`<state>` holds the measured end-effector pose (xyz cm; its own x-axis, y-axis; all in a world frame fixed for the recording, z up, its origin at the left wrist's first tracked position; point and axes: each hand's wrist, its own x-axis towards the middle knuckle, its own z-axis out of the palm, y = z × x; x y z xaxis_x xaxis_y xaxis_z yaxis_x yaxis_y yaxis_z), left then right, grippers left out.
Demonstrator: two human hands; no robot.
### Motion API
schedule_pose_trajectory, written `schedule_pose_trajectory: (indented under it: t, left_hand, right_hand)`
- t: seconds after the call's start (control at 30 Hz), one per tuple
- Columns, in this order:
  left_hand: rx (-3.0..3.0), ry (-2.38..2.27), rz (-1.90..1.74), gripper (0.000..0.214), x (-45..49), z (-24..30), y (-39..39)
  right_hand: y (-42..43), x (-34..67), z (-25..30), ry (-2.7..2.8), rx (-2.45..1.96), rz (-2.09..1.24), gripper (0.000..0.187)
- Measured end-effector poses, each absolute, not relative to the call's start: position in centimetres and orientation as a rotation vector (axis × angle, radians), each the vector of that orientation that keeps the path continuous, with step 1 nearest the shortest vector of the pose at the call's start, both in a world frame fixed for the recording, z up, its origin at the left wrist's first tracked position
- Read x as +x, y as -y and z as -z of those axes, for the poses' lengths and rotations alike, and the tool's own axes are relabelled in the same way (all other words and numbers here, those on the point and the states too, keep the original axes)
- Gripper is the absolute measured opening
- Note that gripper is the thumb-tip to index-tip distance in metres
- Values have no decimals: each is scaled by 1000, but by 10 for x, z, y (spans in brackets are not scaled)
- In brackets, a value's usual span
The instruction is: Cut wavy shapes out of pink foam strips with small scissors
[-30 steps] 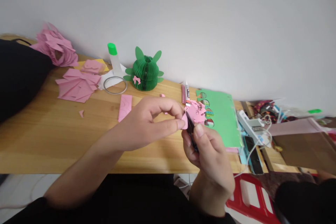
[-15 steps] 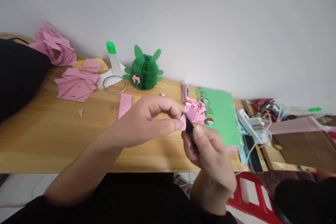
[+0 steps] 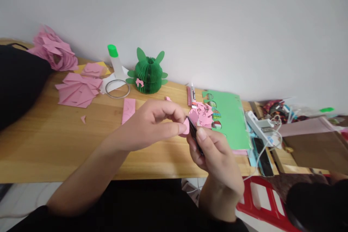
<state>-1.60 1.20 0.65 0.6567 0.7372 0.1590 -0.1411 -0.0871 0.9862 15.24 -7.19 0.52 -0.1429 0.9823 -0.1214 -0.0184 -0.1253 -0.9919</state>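
Between the thumb and fingers of my left hand [image 3: 156, 125] is a small piece of pink paper [image 3: 186, 127]. Close against it, my right hand [image 3: 217, 152] grips small black scissors [image 3: 194, 134], their blades at the paper's edge; whether the blades are parted is hard to make out. Behind the hands lies a heap of pink paper scraps [image 3: 204, 113]. A folded pink paper strip [image 3: 128, 110] with lines drawn on it is on the table beyond my left wrist.
A green honeycomb paper figure [image 3: 149, 76] stands near the wall, beside a glue bottle [image 3: 115, 59] and a tape ring [image 3: 117, 88]. Pink paper sheets [image 3: 77, 90] lie left. To the right are a glue tube [image 3: 193, 96], green card [image 3: 231, 116], power strip [image 3: 258, 127] and phone [image 3: 265, 159].
The pink paper and scissors have shifted slightly left, and the blades sit at a different angle to the paper. Both hands keep their hold. The view has tilted slightly.
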Motion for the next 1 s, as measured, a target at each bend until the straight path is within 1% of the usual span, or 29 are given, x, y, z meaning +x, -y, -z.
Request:
schedule_pose_trajectory:
  t: [0.3,0.43,0.5,0.6,0.67,0.83,0.93,1.0]
  left_hand:
    - [1181,-493,-771,13,-10,9,-11]
    - [1179,-534,-793,13,-4,14,-11]
    - [1212,-584,-845,11,0,16,-12]
    - [1210,-666,-880,8,5,19,-13]
    - [1210,-711,-871,7,8,21,-13]
    - [1242,-775,-894,4,17,29,-11]
    - [1259,-797,-895,7,22,36,-12]
    - [1281,-819,-880,10,24,41,-14]
  right_hand:
    - [68,155,4,1103,-1216,-1489,43]
    - [69,156,8,1017,-1207,-1524,45]
    - [67,157,10,940,-1223,-1476,47]
    - [63,157,12,866,-1254,-1302,48]
    - [60,157,12,880,-1281,-1217,41]
    - [55,157,16,937,-1360,-1141,27]
    - [55,162,24,955,-1415,-1091,24]
    - [51,173,33,960,-1539,-1008,26]
